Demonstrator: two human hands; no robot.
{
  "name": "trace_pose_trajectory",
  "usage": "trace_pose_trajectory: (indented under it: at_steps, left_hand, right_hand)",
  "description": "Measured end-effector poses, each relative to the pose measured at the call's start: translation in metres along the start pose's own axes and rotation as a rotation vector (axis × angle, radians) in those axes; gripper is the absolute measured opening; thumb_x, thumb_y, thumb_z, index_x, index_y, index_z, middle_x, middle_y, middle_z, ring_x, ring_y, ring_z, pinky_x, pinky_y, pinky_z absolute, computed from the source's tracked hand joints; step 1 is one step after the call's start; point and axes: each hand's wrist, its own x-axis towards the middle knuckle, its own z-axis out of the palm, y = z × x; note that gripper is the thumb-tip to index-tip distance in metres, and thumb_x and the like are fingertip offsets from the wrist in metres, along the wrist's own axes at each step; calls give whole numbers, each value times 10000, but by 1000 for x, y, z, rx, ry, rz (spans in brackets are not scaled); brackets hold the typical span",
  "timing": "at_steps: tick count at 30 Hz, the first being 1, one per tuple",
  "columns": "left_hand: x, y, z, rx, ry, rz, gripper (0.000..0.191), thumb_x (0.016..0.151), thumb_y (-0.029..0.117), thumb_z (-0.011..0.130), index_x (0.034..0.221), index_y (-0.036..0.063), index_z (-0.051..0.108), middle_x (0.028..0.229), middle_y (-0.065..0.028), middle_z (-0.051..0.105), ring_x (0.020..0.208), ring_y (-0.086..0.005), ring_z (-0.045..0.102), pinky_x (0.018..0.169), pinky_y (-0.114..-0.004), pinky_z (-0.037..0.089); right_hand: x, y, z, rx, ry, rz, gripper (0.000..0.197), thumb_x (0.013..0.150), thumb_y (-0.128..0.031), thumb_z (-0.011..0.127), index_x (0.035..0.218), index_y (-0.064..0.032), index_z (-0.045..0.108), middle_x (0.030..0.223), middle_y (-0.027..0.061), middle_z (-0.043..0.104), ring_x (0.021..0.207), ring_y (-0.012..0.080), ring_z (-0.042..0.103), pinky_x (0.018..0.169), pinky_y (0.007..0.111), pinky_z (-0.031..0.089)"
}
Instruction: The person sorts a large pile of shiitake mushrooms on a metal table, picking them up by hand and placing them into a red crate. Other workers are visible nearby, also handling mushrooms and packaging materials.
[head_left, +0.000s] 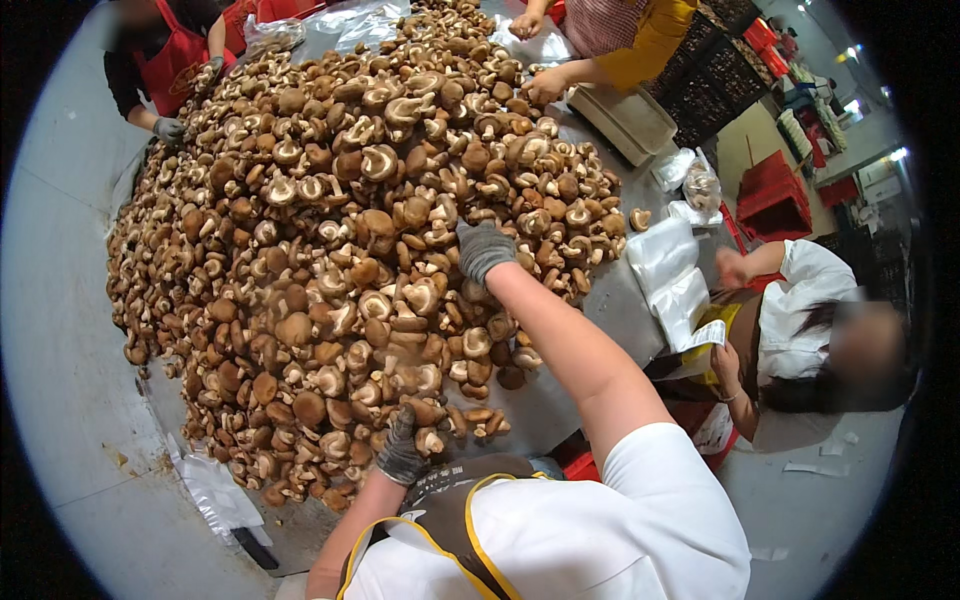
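Note:
A broad heap of brown shiitake mushrooms (300, 330) covers much of the metal table (555, 405) before me. My right hand (484, 251), in a grey knit glove, reaches into the middle of the heap. Its fingertips touch mushrooms there, but the fingers are partly hidden. At the heap's near edge, close to my apron (450, 487), is my left hand (403, 452) in a matching glove. Its thumb lies against a mushroom (424, 412), and another mushroom with a pale stem (429, 441) sits beside the palm. The other left fingers are hidden.
Clear plastic bags (667, 262) lie at the right table edge, beside a co-worker (795, 352) holding a printed sheet (705, 335). Across the heap, other workers' hands (546, 85) and gloved hands (169, 130) touch mushrooms. A shallow tray (626, 124) stands far right.

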Motion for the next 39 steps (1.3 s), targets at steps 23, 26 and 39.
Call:
trace_pose_trajectory:
  at_steps: [23, 26, 39]
  left_hand:
    - [-13, 1, 13, -36, 55, -31, 660, 782, 570, 630, 1207, 76, 531, 1153, -109, 592, 1034, -276, 583, 892, -418, 516]
    - [-12, 1, 8, -46, -8, -26, 669, 780, 578, 628, 1212, 76, 530, 1156, -110, 592, 1037, -270, 583, 901, -412, 511]
    - [-8, 12, 26, 65, 63, -78, 752, 739, 631, 638, 1210, 61, 505, 1084, -75, 594, 989, -204, 579, 828, -303, 511]
  right_hand:
    - [-71, -79, 43, 493, 181, -362, 651, 786, -206, 612, 1374, -119, 345, 1465, 202, 246, 1254, 359, 420, 986, 402, 424]
    - [-78, -44, 53, 407, 163, -294, 629, 790, -201, 589, 1369, -123, 355, 1464, 196, 246, 1228, 360, 446, 966, 407, 437]
    - [30, 43, 31, 838, 456, 97, 396, 848, -208, 528, 1212, -57, 561, 1108, 174, 629, 984, 288, 606, 900, 356, 464]
